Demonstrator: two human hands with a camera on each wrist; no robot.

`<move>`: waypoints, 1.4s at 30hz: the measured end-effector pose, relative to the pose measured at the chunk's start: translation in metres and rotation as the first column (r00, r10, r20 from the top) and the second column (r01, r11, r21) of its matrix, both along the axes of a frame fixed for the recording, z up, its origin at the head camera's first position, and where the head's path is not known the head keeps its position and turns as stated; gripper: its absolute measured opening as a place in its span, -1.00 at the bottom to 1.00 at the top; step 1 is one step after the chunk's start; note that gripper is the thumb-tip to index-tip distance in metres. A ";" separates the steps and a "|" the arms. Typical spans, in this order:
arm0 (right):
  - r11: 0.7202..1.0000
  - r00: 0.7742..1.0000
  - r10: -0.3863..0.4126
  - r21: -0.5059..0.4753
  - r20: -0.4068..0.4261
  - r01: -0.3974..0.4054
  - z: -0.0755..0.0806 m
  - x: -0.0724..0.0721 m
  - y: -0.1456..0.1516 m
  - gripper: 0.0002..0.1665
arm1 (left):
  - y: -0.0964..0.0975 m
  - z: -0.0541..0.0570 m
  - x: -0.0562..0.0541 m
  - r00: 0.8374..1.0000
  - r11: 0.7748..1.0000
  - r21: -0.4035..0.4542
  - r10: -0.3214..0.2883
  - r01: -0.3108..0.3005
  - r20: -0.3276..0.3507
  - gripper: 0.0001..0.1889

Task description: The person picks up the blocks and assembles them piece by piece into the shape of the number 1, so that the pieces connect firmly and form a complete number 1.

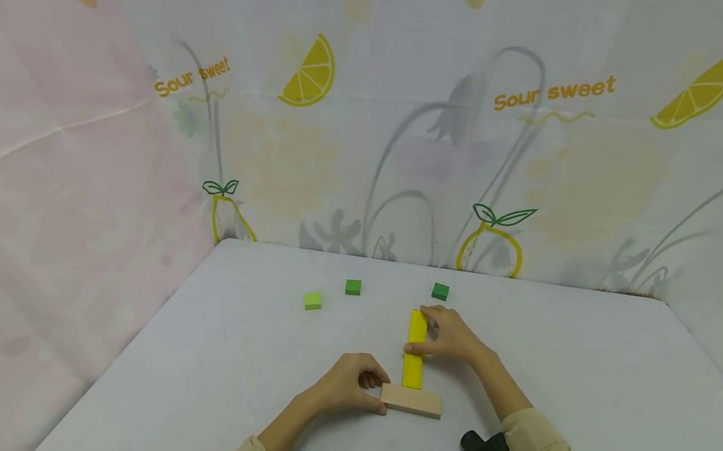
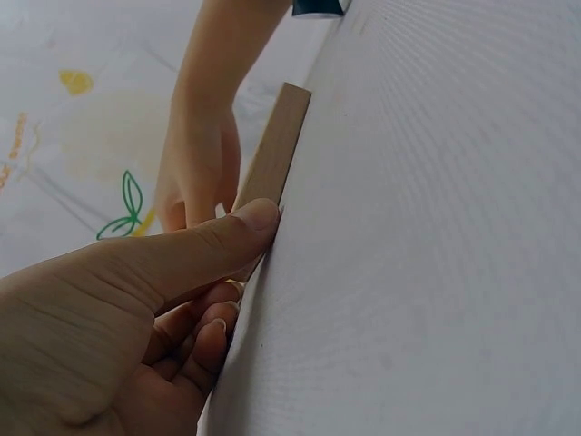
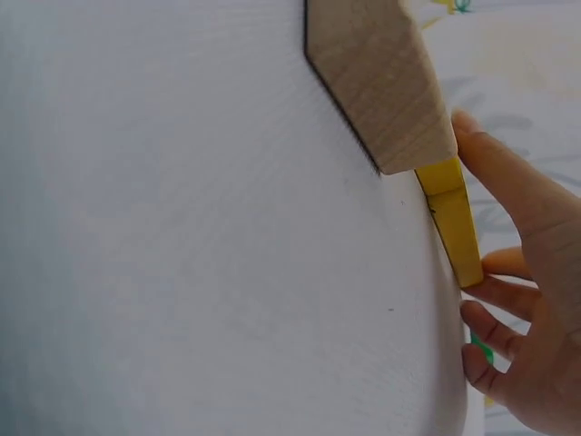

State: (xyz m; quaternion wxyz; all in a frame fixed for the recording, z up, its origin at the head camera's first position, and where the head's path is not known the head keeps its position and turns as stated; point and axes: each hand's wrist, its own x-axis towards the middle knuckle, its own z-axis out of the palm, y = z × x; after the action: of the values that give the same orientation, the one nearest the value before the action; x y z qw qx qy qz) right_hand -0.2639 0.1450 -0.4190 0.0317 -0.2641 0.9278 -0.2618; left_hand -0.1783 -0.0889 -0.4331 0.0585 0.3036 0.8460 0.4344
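A plain wooden block [image 1: 411, 400] lies flat on the table, long side running left to right. My left hand [image 1: 350, 384] pinches its left end, the thumb [image 2: 259, 216] on the near edge in the left wrist view. Behind the block, a yellow strip-shaped block [image 1: 413, 369] points away from me, its near end against or very close to the wood. My right hand [image 1: 450, 335] holds this strip from the right, thumb at its side and fingertips by its far end. In the right wrist view a dark line crosses the yellow strip [image 3: 457, 232].
Three small green blocks lie farther back: a light green one [image 1: 312, 300], a mid-green one [image 1: 353, 287] and a dark green one [image 1: 440, 291]. A patterned cloth [image 1: 370, 145] hangs behind the white table [image 1: 222, 358]. Black wrist devices [image 1: 484, 448] sit near both sleeves.
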 end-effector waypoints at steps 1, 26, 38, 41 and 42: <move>1.000 1.000 -0.003 0.002 -0.004 0.003 0.000 0.000 -0.001 0.02 | 0.000 0.000 0.000 1.000 1.000 0.000 0.001 -0.001 0.000 -0.66; 0.998 0.998 -0.055 0.027 -0.020 0.056 -0.005 0.001 -0.008 0.03 | 0.000 0.000 0.000 1.000 1.000 0.005 -0.002 0.002 -0.001 -0.65; 0.984 0.988 -0.013 -0.173 0.151 0.039 -0.007 -0.005 0.014 0.07 | 0.000 0.000 0.001 1.000 1.000 0.015 -0.004 0.004 0.000 -0.65; 0.983 0.986 -0.001 -0.182 0.164 0.031 -0.007 -0.007 0.018 0.05 | 0.000 -0.001 0.000 1.000 1.000 0.014 -0.004 0.004 -0.004 -0.65; 0.983 0.987 0.003 -0.183 0.163 0.028 -0.007 -0.007 0.019 0.04 | 0.000 -0.001 0.000 1.000 1.000 0.013 -0.004 0.004 -0.005 -0.65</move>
State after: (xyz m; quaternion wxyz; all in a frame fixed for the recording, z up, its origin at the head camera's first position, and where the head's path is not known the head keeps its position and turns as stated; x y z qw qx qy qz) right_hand -0.2711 0.1645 -0.4259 0.0811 -0.2378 0.8954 -0.3675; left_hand -0.1781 -0.0886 -0.4341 0.0554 0.3065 0.8426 0.4393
